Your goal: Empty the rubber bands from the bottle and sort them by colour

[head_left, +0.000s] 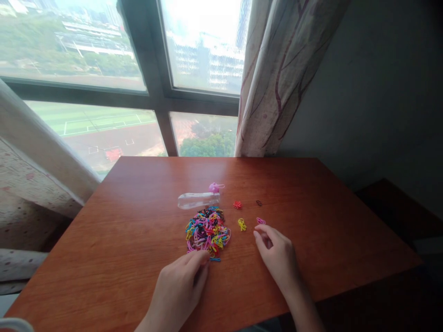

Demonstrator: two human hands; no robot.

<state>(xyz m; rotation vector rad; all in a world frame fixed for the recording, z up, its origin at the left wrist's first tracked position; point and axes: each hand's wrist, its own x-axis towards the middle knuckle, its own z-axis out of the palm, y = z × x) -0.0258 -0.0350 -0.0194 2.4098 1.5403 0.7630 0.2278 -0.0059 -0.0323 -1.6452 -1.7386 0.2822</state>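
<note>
A: What does the head view show behind everything?
B: A window point(155, 99) across the upper left, a patterned curtain point(266, 83) at upper centre, and a brown wooden table point(131, 249) below.

A: And on the table?
B: A pile of coloured bands point(206, 230) sits just below the middle of the frame. Above it lies a clear bottle point(197, 200), with a pink cap point(213, 187) by its right end. Right of the pile are red bands point(237, 204), a dark band point(259, 203), yellow bands point(242, 225) and pink bands point(260, 221), each apart from the others.

A: The hands?
B: The left hand point(183, 279), lower centre, has its fingertips at the pile's lower edge, beside a blue band point(215, 259). The right hand point(278, 249) is right of centre, thumb and forefinger curled toward each other just below the pink bands.

A: Gripping anything?
B: I can't tell for either one.
</note>
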